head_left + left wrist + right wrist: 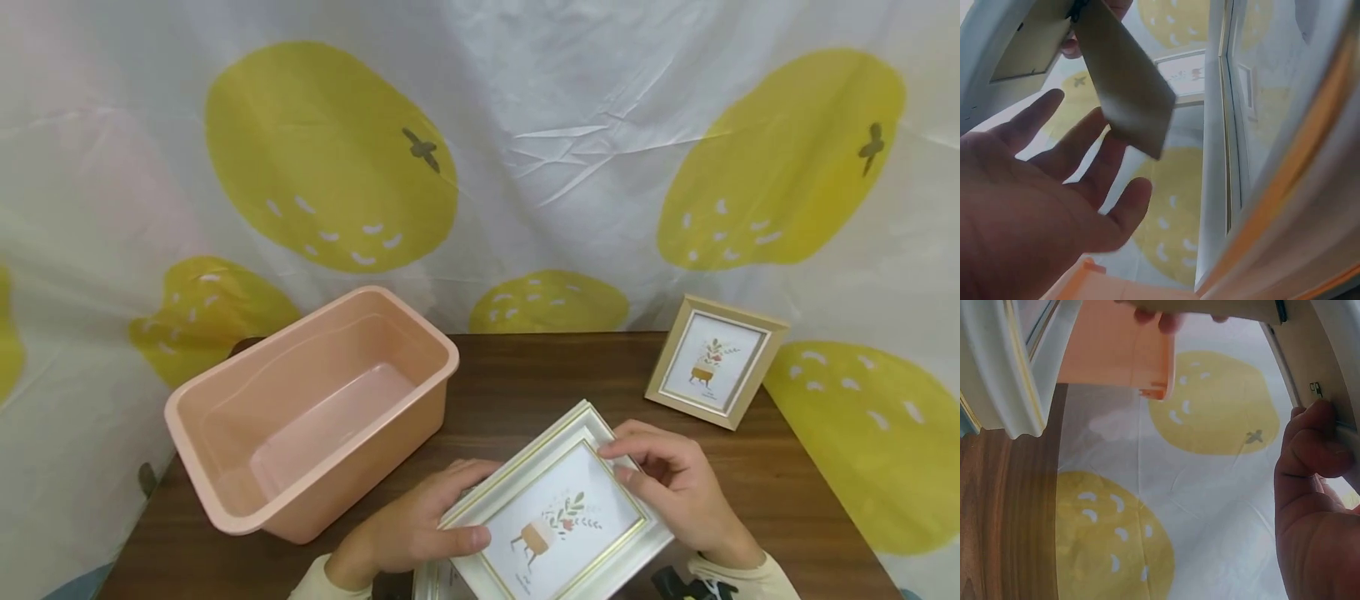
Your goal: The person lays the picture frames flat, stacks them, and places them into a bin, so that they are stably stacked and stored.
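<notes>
Both hands hold a white picture frame with gold trim and a potted-plant print, tilted over the front of the table. My left hand grips its left edge, thumb on the front and fingers behind. In the left wrist view those fingers reach the frame's brown stand leg, which juts out from the back. My right hand holds the upper right edge, fingertips on the front border. Beneath, mostly hidden, is another white frame, whose edge also shows in the left wrist view.
A pink plastic bin with nothing inside stands at the left of the brown table. A beige picture frame stands at the back right. Behind the table hangs a white curtain with yellow fruit shapes.
</notes>
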A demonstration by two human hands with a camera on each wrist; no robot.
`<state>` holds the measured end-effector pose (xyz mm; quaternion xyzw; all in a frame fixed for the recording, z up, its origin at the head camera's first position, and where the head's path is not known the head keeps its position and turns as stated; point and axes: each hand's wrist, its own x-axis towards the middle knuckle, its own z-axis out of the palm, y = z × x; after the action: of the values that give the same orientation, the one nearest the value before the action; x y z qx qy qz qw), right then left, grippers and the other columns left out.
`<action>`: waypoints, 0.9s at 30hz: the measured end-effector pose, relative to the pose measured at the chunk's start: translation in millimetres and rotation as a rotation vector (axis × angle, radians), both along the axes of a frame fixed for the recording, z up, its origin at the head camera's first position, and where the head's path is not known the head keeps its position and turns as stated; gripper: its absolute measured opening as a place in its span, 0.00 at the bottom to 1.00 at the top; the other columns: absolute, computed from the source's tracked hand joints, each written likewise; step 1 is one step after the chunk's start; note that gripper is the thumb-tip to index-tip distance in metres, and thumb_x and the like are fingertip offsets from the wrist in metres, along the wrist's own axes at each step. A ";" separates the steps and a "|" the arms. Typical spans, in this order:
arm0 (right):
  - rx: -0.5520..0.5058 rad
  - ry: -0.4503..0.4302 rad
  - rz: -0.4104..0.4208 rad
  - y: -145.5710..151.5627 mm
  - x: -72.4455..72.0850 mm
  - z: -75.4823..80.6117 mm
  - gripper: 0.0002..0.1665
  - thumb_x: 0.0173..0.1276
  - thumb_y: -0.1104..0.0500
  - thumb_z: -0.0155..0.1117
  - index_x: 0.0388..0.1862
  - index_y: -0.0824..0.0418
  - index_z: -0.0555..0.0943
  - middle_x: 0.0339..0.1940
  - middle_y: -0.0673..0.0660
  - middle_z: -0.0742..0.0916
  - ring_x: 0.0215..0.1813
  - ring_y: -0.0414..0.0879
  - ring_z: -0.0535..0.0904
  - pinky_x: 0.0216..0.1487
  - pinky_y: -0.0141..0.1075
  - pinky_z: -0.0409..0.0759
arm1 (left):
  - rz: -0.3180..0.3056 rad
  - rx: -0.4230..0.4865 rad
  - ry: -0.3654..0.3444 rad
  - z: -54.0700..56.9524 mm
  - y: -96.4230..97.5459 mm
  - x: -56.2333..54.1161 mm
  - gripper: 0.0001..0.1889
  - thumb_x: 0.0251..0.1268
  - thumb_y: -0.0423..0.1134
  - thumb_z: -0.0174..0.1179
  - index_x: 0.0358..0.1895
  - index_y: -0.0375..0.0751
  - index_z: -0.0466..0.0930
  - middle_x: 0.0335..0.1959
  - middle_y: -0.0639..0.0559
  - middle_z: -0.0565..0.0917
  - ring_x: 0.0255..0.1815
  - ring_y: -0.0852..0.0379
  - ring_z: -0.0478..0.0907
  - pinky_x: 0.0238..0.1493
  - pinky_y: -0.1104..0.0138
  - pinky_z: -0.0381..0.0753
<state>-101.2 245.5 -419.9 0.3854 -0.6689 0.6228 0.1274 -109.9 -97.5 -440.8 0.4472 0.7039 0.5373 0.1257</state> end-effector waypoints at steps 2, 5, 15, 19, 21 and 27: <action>-0.004 -0.007 -0.012 1.1 0.5 -1.3 0.32 0.55 0.89 0.55 0.53 0.69 0.87 0.50 0.56 0.88 0.44 0.43 0.81 0.24 0.34 0.75 | 0.065 -0.028 0.052 1.4 1.2 1.0 0.30 0.74 0.45 0.62 0.77 0.48 0.70 0.70 0.50 0.80 0.67 0.56 0.74 0.69 0.57 0.78; -0.015 -0.019 -0.024 1.9 0.8 -2.1 0.33 0.55 0.90 0.54 0.53 0.68 0.87 0.50 0.57 0.88 0.46 0.41 0.81 0.25 0.33 0.77 | 0.132 0.005 0.077 3.9 3.9 2.3 0.26 0.72 0.41 0.64 0.72 0.47 0.76 0.64 0.51 0.84 0.61 0.57 0.79 0.63 0.59 0.82; -0.049 -0.069 -0.051 3.3 1.1 -9.0 0.33 0.57 0.91 0.52 0.53 0.69 0.87 0.51 0.58 0.88 0.47 0.40 0.83 0.31 0.29 0.83 | 0.274 0.102 0.000 6.6 7.3 11.7 0.20 0.75 0.35 0.64 0.68 0.46 0.80 0.58 0.50 0.86 0.50 0.60 0.85 0.47 0.65 0.89; -0.055 -0.111 -0.075 1.0 6.0 -13.8 0.30 0.60 0.90 0.53 0.53 0.70 0.86 0.52 0.53 0.89 0.48 0.39 0.82 0.35 0.28 0.83 | 0.340 0.104 -0.065 4.5 4.6 20.3 0.20 0.75 0.35 0.65 0.67 0.48 0.81 0.59 0.52 0.85 0.55 0.58 0.84 0.50 0.65 0.89; -0.050 -0.142 -0.101 -0.3 8.8 -16.5 0.28 0.61 0.88 0.53 0.53 0.70 0.86 0.52 0.50 0.89 0.48 0.39 0.82 0.35 0.28 0.83 | 0.364 0.110 -0.096 1.8 2.9 24.6 0.20 0.75 0.35 0.65 0.67 0.48 0.81 0.59 0.52 0.85 0.55 0.59 0.84 0.49 0.65 0.89; -0.049 -0.233 -0.181 -3.1 17.1 -25.4 0.26 0.63 0.87 0.54 0.51 0.67 0.87 0.52 0.46 0.89 0.48 0.34 0.85 0.35 0.30 0.86 | 0.414 0.133 -0.203 -7.4 -1.9 37.9 0.20 0.77 0.35 0.63 0.69 0.45 0.79 0.62 0.48 0.83 0.53 0.60 0.81 0.45 0.68 0.88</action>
<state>-84.1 242.4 -445.3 0.2453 -0.6956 0.6656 0.1138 -72.0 -99.3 -448.2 0.2445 0.7274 0.6390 0.0532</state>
